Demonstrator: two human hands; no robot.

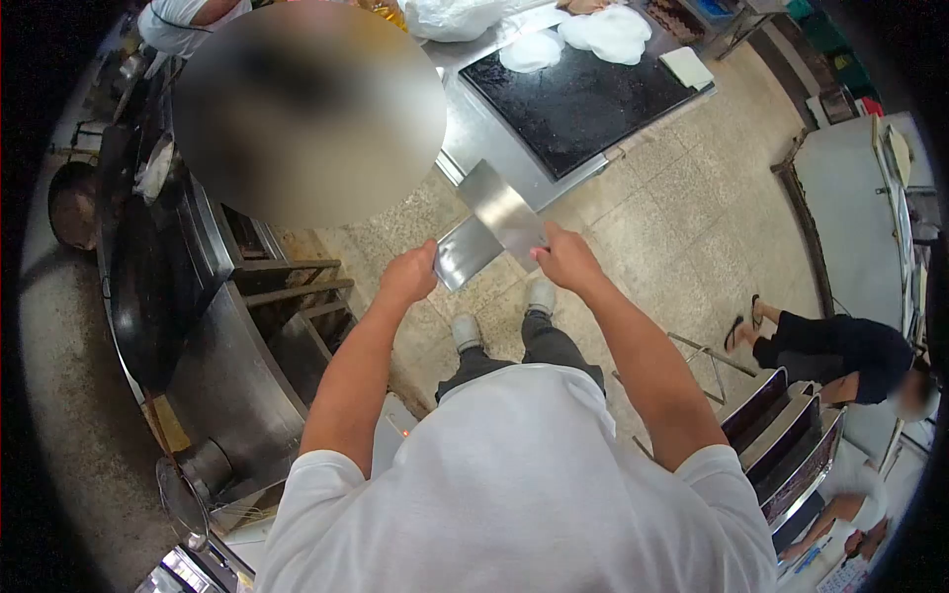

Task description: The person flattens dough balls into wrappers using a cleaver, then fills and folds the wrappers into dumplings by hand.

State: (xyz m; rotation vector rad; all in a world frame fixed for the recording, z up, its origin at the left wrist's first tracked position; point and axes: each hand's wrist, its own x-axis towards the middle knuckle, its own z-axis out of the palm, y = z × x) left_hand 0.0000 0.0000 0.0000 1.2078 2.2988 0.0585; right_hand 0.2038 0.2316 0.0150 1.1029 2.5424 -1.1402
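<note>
My left hand (410,274) is closed at the edge of a shiny rectangular metal blade (466,254). My right hand (569,261) grips a second, longer metal blade (501,211), which slants up and to the left. Both are held in the air over the tiled floor, in front of my feet. The longer blade overlaps the far end of the other in this view; whether they touch I cannot tell. Handles are hidden in my fists, so the blades could be cleavers or scrapers.
A steel table with a black top (583,99) bears white bags (605,35) ahead. On the left stands a steel stove counter (232,366) with a large dark wok (148,296). A blurred area hides the upper left. People are at the right, near metal trays (781,445).
</note>
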